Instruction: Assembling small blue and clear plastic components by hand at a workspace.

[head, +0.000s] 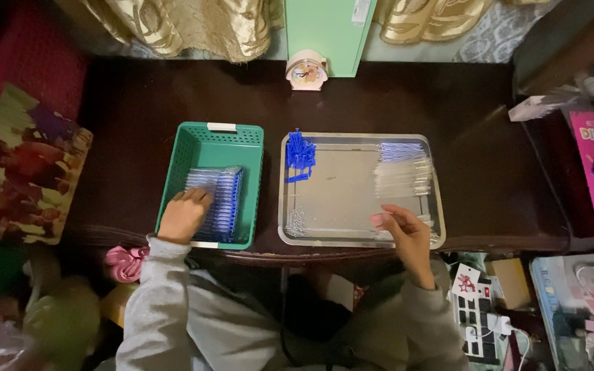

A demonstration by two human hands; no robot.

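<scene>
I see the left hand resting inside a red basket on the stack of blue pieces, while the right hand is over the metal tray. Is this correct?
Not quite: the basket is green, not red, as the head view shows. The rest holds: the left hand rests inside it on the stack of blue pieces, and the right hand is over the metal tray.

Pink printed box [589,154] at table's right edge.

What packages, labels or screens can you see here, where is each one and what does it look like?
Pink box: far right edge of the table, flat, with coloured print.
White label: back rim of the green basket, small rectangle.
Tag: below the table at right, white with red print.
No screens visible.
</scene>
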